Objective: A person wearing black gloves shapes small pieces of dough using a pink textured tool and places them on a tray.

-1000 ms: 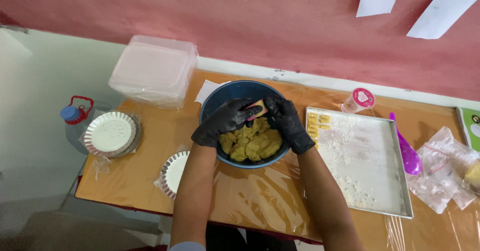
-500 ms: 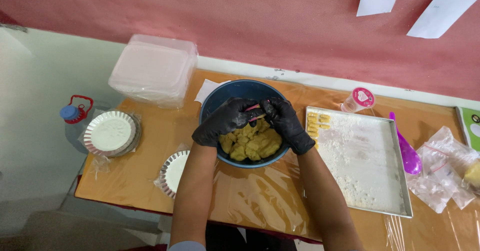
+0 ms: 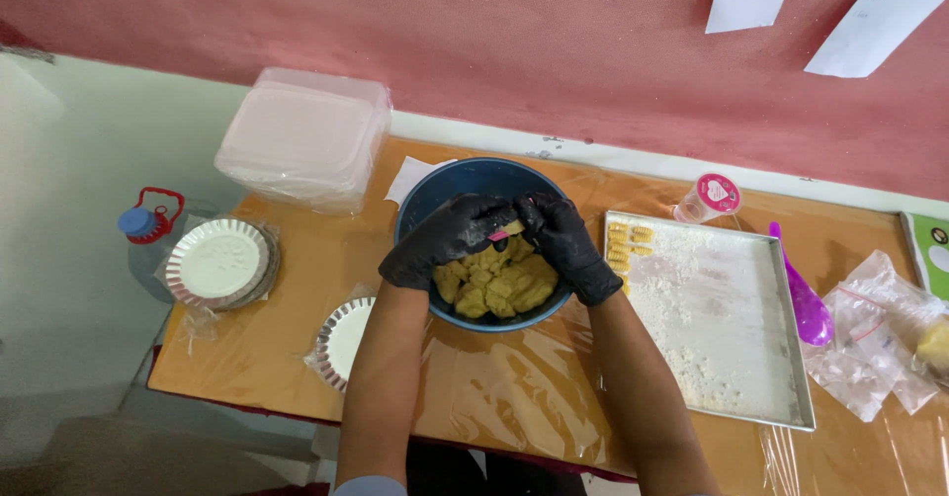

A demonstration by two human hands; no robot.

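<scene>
Both my hands wear black gloves and meet over a blue bowl (image 3: 465, 172) that holds lumps of yellow dough (image 3: 499, 289). My left hand (image 3: 450, 239) pinches a small pink tool (image 3: 503, 236) at its fingertips. My right hand (image 3: 561, 242) presses a small lump of dough (image 3: 513, 227) against that tool from the other side. The fingertips of both hands touch above the middle of the bowl. How the tool is shaped is hidden by the fingers.
A floured metal tray (image 3: 736, 358) lies right of the bowl, with small shaped yellow pieces (image 3: 629, 244) in its far left corner. Beyond it are a purple spoon (image 3: 806, 303), a pink-lidded cup (image 3: 714, 196) and plastic bags (image 3: 880, 348). Left: stacked plastic boxes (image 3: 306, 140), foil moulds (image 3: 217, 264), a bottle (image 3: 148, 221).
My fingers have drawn closer together around the dough lump and pink tool, covering more of the lump. Hands stay over the bowl; nothing else has moved.
</scene>
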